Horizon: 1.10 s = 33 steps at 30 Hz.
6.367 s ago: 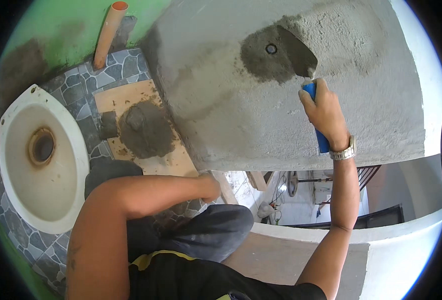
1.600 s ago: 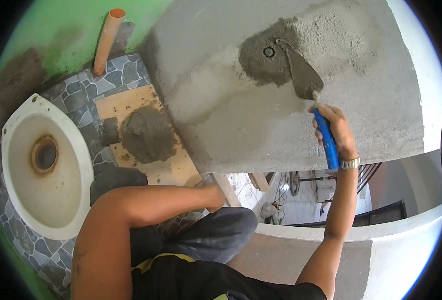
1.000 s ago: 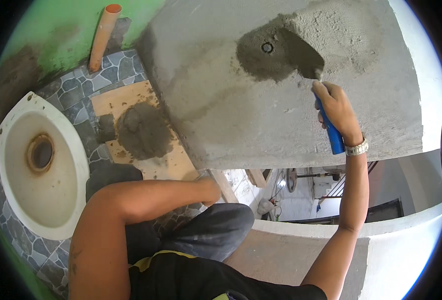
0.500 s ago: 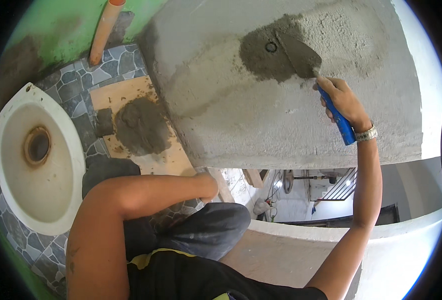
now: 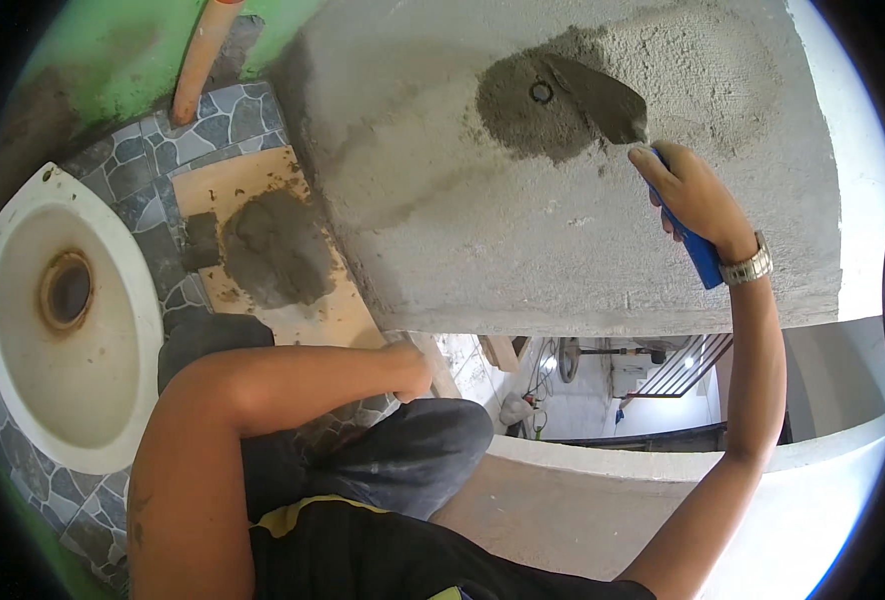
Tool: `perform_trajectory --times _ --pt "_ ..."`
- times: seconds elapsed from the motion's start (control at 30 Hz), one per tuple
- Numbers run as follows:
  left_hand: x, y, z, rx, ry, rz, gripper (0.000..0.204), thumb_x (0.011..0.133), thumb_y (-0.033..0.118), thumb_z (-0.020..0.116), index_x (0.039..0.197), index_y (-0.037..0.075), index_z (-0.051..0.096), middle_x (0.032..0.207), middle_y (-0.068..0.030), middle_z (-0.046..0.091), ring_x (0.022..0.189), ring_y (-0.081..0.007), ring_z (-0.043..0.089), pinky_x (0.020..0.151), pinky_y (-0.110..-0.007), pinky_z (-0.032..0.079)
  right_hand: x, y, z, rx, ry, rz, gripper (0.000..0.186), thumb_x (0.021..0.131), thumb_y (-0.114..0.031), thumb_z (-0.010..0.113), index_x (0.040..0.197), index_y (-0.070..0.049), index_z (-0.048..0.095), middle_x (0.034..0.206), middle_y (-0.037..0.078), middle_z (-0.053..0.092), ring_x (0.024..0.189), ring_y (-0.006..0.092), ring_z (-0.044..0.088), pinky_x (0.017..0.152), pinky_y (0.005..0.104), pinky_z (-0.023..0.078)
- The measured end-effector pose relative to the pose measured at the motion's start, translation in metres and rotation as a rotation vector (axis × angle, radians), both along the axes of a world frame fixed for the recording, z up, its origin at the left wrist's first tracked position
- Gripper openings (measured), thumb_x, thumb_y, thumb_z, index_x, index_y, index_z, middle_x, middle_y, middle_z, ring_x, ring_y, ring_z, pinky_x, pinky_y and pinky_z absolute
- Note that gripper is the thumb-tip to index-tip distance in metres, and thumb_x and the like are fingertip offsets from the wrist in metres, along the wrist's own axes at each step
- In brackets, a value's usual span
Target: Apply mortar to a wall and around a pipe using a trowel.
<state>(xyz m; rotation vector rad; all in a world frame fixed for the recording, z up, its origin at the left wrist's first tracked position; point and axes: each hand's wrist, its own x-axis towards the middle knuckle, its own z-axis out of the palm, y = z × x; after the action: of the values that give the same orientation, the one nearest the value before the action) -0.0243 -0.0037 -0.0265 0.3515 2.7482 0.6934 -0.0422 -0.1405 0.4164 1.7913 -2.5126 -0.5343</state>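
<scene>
My right hand (image 5: 693, 200) is closed round the blue handle (image 5: 705, 262) of a trowel. The trowel's dark blade (image 5: 611, 105) lies on a damp mortar patch (image 5: 508, 115) on the grey plastered surface, beside a small round fitting (image 5: 541, 92) set into it. My left hand (image 5: 408, 370) hangs above my bent leg, near the lower corner of a thin wooden board; its fingers turn down and are mostly hidden. On that board (image 5: 328, 330) sits a spread mound of wet mortar (image 5: 273, 245).
A white ceramic bowl (image 5: 33, 390) with a stained outlet is at left on stone-patterned tiles (image 5: 143, 190). An orange pipe (image 5: 203, 55) stands against a green wall. Beyond a low ledge (image 5: 603, 470) are metal rails, timber pieces and cords on a lower level.
Over the last second my right forearm has swung to the right and the trowel handle has tilted further over, while the blade stays on the damp patch. My left hand is much as before.
</scene>
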Motion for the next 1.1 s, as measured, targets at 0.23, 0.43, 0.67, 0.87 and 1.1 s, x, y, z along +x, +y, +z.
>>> perform_trajectory --times 0.23,0.43,0.67,0.87,1.1 --pt "0.000 0.001 0.012 -0.017 -0.061 0.026 0.028 0.072 0.019 0.075 0.099 0.013 0.080 0.104 -0.0109 0.076 0.097 -0.0314 0.072 0.075 -0.050 0.057 0.002 -0.011 0.005 0.032 0.204 0.051 0.052 0.105 -0.043 0.050 0.081 0.004 0.056 0.057 0.010 0.057 0.042 0.0195 0.061 0.039 0.0329 0.049" --pt "-0.002 0.000 0.006 0.011 -0.035 0.012 0.027 0.075 0.018 0.075 0.101 0.012 0.080 0.107 -0.0105 0.076 0.100 -0.0317 0.072 0.078 -0.047 0.058 0.007 -0.010 0.020 -0.066 0.273 0.096 0.051 0.105 -0.042 0.051 0.089 0.005 0.060 0.058 0.009 0.058 0.043 0.0183 0.062 0.039 0.0322 0.049" --pt "0.006 -0.005 0.019 -0.018 -0.066 0.022 0.028 0.074 0.019 0.076 0.101 0.013 0.080 0.106 -0.0119 0.076 0.099 -0.0333 0.072 0.077 -0.048 0.059 0.014 -0.006 0.032 -0.092 0.262 0.180 0.045 0.102 -0.043 0.057 0.104 0.001 0.066 0.069 0.010 0.064 0.049 0.0180 0.061 0.046 0.0320 0.050" --pt "-0.013 0.009 0.015 -0.045 -0.069 -0.004 0.026 0.071 0.019 0.077 0.096 0.014 0.080 0.099 -0.0107 0.077 0.093 -0.0312 0.072 0.073 -0.047 0.058 -0.018 -0.026 0.038 0.053 0.460 0.490 0.043 0.101 -0.040 0.059 0.096 0.002 0.067 0.071 0.013 0.064 0.059 0.0248 0.059 0.063 0.0397 0.048" --pt "-0.020 0.009 0.000 0.011 -0.036 -0.029 0.027 0.062 0.012 0.076 0.089 0.014 0.081 0.091 -0.0116 0.076 0.085 -0.0309 0.072 0.066 -0.047 0.056 -0.005 -0.043 0.035 0.107 0.360 0.260 0.048 0.103 -0.038 0.054 0.085 0.004 0.066 0.061 0.014 0.059 0.053 0.0250 0.057 0.058 0.0427 0.047"
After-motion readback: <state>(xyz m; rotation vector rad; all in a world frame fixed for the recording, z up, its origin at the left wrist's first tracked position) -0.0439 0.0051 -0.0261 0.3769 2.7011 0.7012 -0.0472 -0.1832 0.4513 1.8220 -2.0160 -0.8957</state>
